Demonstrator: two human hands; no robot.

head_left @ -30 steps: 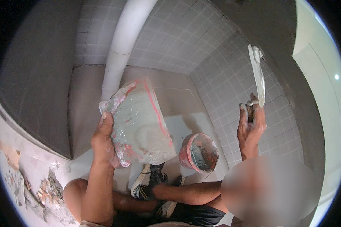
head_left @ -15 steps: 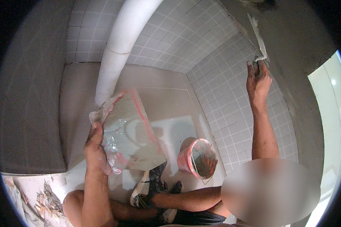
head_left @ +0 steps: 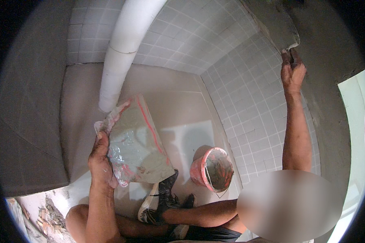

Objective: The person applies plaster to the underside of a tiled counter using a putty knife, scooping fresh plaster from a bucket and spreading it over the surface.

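My left hand is closed on the left edge of a flat rectangular board. Grey paste with wet, glossy patches covers the board; a red stripe runs along its far right side, and crumpled, red-smeared plastic lines the edge by my fingers. My right hand, arm stretched up and away, grips the near end of a broad flat scraper. The scraper's face lies at the grey plastered wall; pale paste shows along its lower edge. My fingertips partly hide how it is held.
A red-rimmed bucket with grey residue stands on the floor right of my shoes. A white pipe rises behind the board. Tiled walls enclose the corner; a dark wall is at left, rubble at lower left.
My right hand has moved up and to the right along the wall, and the scraper has turned from edge-on to showing its broad face. The left hand and board have shifted only slightly.
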